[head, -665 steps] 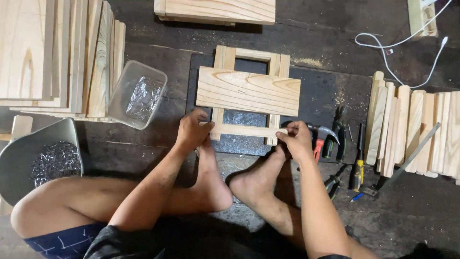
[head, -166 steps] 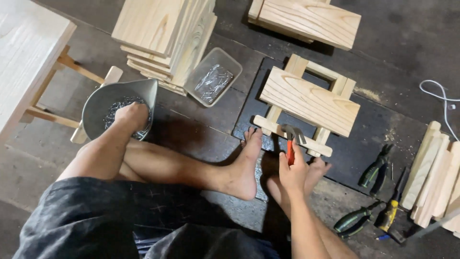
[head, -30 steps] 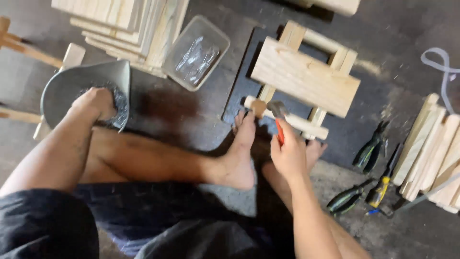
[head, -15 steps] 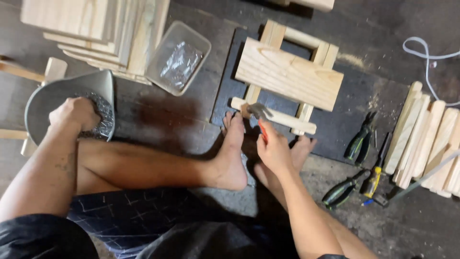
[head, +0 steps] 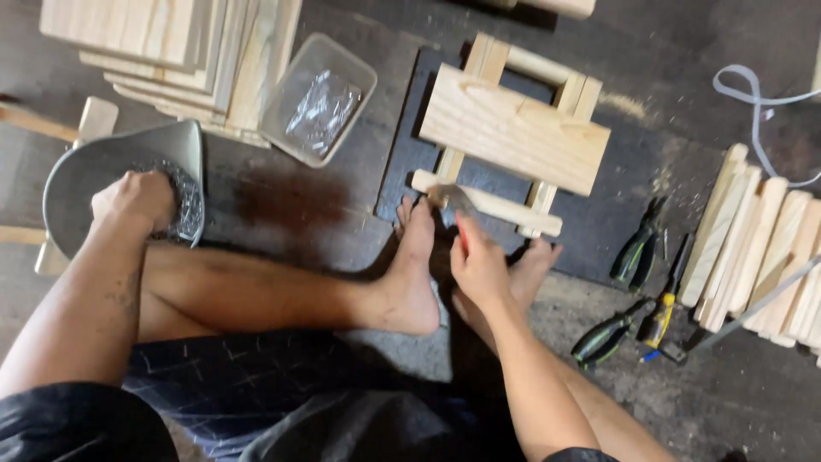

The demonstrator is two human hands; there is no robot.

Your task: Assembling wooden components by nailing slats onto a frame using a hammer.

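Observation:
I sit on the floor with my bare feet against a small wooden frame (head: 513, 133) that lies on a dark mat (head: 402, 154). My right hand (head: 479, 265) grips a red-handled hammer (head: 451, 205), whose head rests near the frame's front slat (head: 487, 204). My left hand (head: 137, 198) reaches into a grey metal bowl (head: 85, 167) of small nails, fingers curled down into the pile. Whether it holds any nails is hidden.
A clear plastic tub (head: 318, 98) of nails stands beside stacked wooden boards (head: 171, 43) at the top left. Pliers and screwdrivers (head: 637, 291) lie on the floor to the right, next to a row of wooden slats (head: 761, 248). A white cord (head: 753, 94) loops at the far right.
My left hand has stayed in the nail bowl. My right hand with the hammer has stayed at the front slat. The camera view has shifted a little.

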